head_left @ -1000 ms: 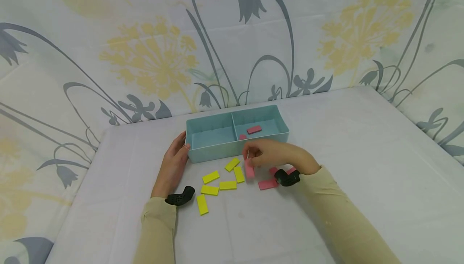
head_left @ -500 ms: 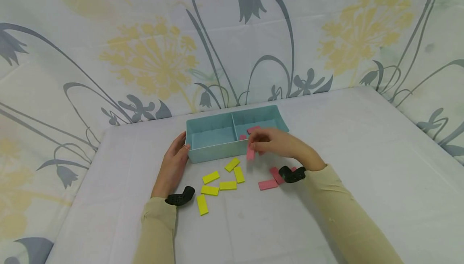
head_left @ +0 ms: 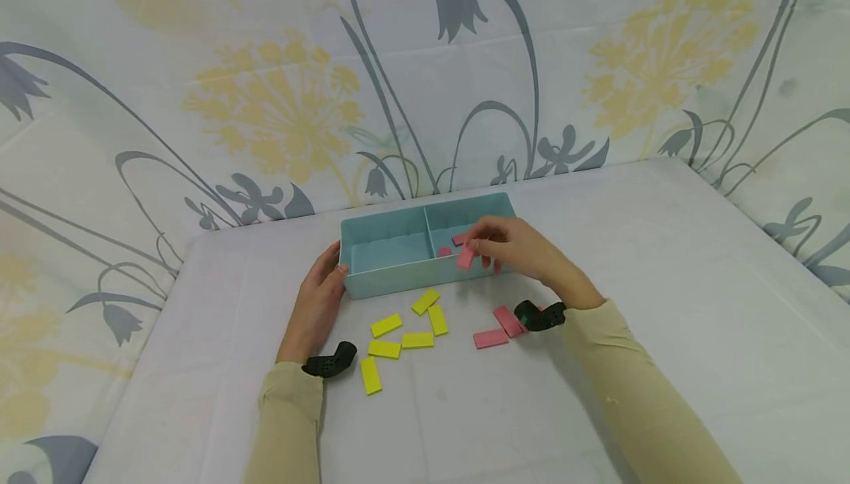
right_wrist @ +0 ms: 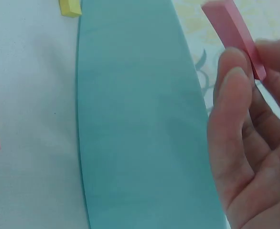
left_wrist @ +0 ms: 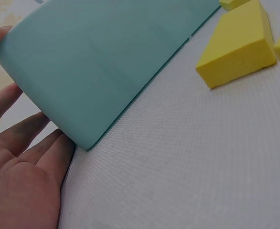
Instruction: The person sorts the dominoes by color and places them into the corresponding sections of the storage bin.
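Note:
A light blue two-compartment box (head_left: 392, 282) stands toward the back of the table. My left hand (head_left: 320, 307) holds its left end, thumb at the rim by the front corner and fingers along the end wall. Above the front rim of the right compartment, my right hand (head_left: 514, 248) pinches a pink block (right_wrist: 233, 36) between thumb and fingertips. Whether its other fingers hold anything more I cannot tell. Inside that compartment lie a pink block (head_left: 444, 252) and another, partly hidden by the right hand. The left compartment holds nothing visible.
Several yellow blocks (head_left: 417, 340) lie in front of the box, left of centre. To their right, below my right wrist, is a small group of pink blocks (head_left: 491, 339). A floral cloth (head_left: 425, 100) hangs behind the white-covered table (head_left: 664, 270).
My right hand has risen from the table in front of the box to the right compartment's front rim, carrying the pink block. The left hand and the box have stayed put.

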Available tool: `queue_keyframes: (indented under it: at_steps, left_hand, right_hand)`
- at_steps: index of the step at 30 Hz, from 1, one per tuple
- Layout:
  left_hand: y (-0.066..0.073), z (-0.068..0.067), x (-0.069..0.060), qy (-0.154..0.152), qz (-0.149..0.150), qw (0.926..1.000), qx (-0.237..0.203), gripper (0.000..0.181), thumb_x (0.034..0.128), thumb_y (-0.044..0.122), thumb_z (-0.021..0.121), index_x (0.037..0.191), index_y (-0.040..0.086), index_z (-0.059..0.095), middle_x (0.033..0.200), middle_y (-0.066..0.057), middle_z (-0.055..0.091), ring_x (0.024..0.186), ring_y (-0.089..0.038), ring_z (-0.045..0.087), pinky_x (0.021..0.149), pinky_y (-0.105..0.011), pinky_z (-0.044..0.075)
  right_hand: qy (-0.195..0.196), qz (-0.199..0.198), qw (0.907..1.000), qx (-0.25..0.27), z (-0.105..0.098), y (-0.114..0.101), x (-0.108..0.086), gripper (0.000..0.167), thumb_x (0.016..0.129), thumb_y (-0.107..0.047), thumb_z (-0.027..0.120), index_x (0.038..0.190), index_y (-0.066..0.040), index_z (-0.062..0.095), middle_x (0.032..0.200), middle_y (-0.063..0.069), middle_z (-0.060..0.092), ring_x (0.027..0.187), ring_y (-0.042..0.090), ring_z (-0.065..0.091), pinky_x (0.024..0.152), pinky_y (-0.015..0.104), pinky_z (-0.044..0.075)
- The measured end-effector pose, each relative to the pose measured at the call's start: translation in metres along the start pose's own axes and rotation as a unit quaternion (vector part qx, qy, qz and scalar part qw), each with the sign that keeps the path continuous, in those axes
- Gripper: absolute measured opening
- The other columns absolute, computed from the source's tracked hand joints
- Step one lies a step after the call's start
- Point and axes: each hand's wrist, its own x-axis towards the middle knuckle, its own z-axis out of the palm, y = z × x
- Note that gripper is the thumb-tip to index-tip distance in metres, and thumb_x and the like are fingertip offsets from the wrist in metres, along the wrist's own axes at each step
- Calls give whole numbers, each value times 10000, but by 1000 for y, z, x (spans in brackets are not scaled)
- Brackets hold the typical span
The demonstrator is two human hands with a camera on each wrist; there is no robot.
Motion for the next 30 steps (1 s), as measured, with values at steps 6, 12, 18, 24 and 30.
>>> queue_keyframes:
  at_steps: [6,12,18,24,30]
  left_hand:
    - [8,3,-4,-23,-70,10000,55,582,915,313,493,1417,183,228,1465,6,173,1320,-134,187,1058,-302,207]
    - [17,7,-9,-50,-104,9996,270,571,934,288,459,1426,164,198,1475,-28,146,1329,-168,169,1061,-326,201]
    - [10,4,-5,-31,-99,9998,181,571,926,301,474,1422,182,217,1471,-13,158,1326,-152,175,1061,-322,200]
    - [0,-1,-1,2,-53,10000,51,603,897,350,514,1414,205,239,1462,11,184,1314,-119,199,1057,-299,212]
    - [0,-1,0,-1,-9,10000,-16,611,892,346,524,1413,199,242,1461,3,186,1314,-126,201,1055,-296,215]
  right_hand:
    - [479,123,9986,171,-5,3,0,215,887,-309,545,1004,-132,582,892,120,605,706,327,545,611,393,499]
    - [807,285,9958,310,-9,7,-2,253,891,-313,539,1044,-114,570,956,142,586,615,272,528,574,363,494]
    - [1085,603,9920,212,-11,10,-3,267,880,-361,542,1047,-156,575,1000,106,595,489,232,469,497,395,441]
    - [1299,826,9881,-21,-13,11,-5,246,874,-358,553,1033,-174,593,982,77,606,470,230,473,527,439,450]
    - [1336,819,9875,-177,-17,13,-6,245,881,-337,547,1039,-156,597,954,57,607,447,203,451,488,405,439]
